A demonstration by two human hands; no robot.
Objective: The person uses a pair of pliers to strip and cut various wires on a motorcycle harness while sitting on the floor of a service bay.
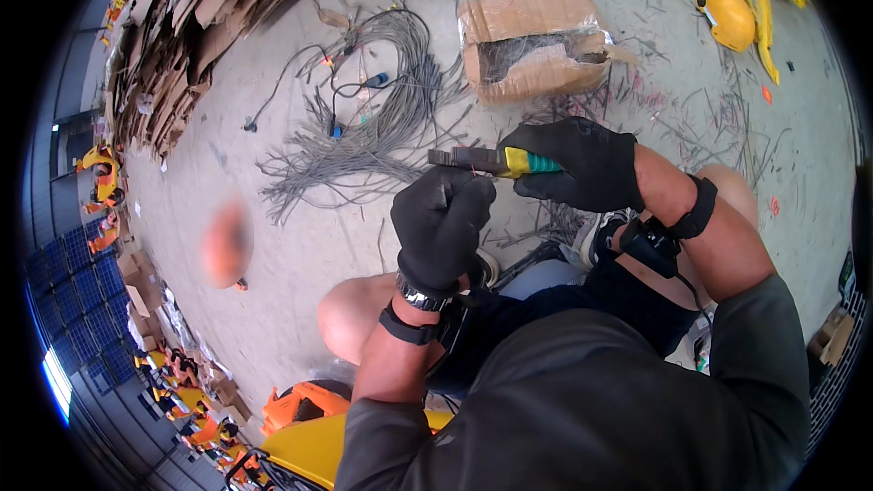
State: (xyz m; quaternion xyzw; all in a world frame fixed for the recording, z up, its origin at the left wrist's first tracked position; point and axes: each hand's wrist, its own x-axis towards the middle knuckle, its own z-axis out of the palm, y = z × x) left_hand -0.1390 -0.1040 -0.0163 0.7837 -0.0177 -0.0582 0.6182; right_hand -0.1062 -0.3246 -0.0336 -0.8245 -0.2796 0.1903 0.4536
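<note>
My right hand (582, 164), in a black glove, is closed round the yellow and green handles of a pair of crimping pliers (473, 160). The dark head of the pliers points left, over my left hand. My left hand (441, 227), also gloved in black, is closed just below that head, its fingertips pinched by the jaws. A tiny reddish bit shows at those fingertips; what they hold is too small to name. Beyond my hands, a large bundle of grey cables (391, 118) lies loose on the floor, with blue connectors (375, 81) among it.
A torn cardboard box (536, 45) stands ahead, with cable scraps (637, 91) strewn around it. Flattened cardboard (182, 45) is piled at the far left. A yellow helmet-like shell (725, 15) lies at the far right. A blurred orange shape (227, 245) is to the left.
</note>
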